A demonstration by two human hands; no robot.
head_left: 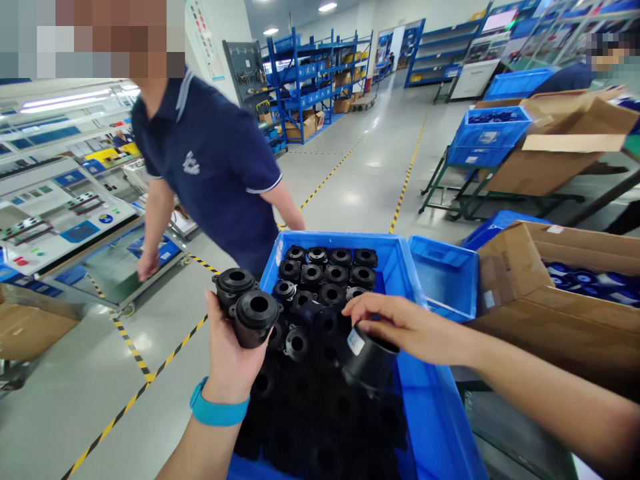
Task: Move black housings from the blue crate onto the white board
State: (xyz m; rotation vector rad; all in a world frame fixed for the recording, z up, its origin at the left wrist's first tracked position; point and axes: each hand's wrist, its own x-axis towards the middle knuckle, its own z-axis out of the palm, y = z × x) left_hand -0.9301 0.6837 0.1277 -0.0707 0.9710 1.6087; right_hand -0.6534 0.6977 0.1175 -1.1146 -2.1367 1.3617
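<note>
A blue plastic bin [434, 413] in front of me is packed with several black round flanged parts [325, 273]. My left hand [231, 357], with a teal wristband, is raised at the bin's left edge and grips two of these black parts [247, 303] side by side. My right hand [400, 323] reaches over the bin's middle and holds the rim of another black part [369, 360] that carries a small white label, tilted above the pile.
A person in a navy polo shirt [210, 160] stands just beyond the bin's far left corner, near a workbench [60, 213]. An empty smaller blue bin [445, 273] and open cardboard boxes [560, 300] sit to the right. Blue shelving [320, 73] lines the back.
</note>
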